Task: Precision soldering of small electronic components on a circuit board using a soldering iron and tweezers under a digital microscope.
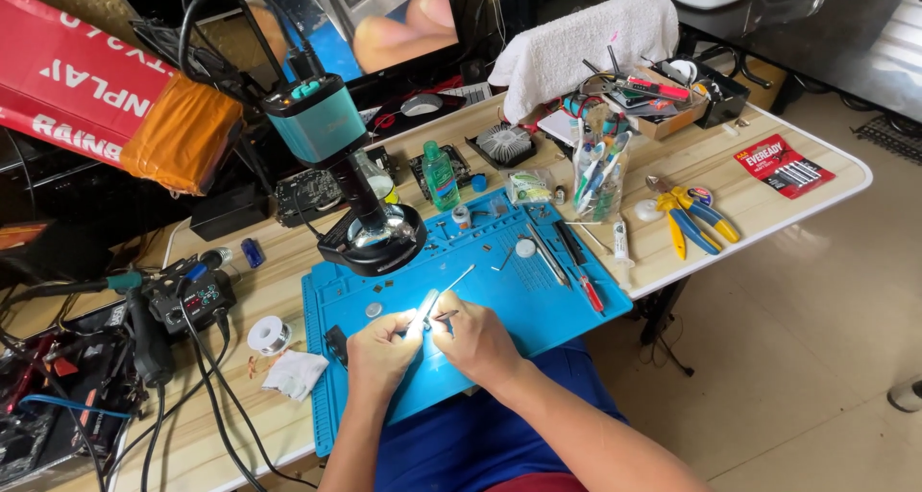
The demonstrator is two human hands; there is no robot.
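Blue silicone work mat [538, 295] carries the work: the left hand [379, 353] pinches a small, brightly lit part [424, 312] at its fingertips, while the right hand [477, 336] closes its fingers on a thin metal tool [455, 283] touching that part. Glare hides the part's detail. A slip of the tool could flick the part off the mat. Beyond stand a teal microscope camera [317, 118], a green bottle [440, 175] and yellow-handled pliers [693, 216] on the pale wooden table [768, 204]; tiled floor [826, 358] lies to the right.
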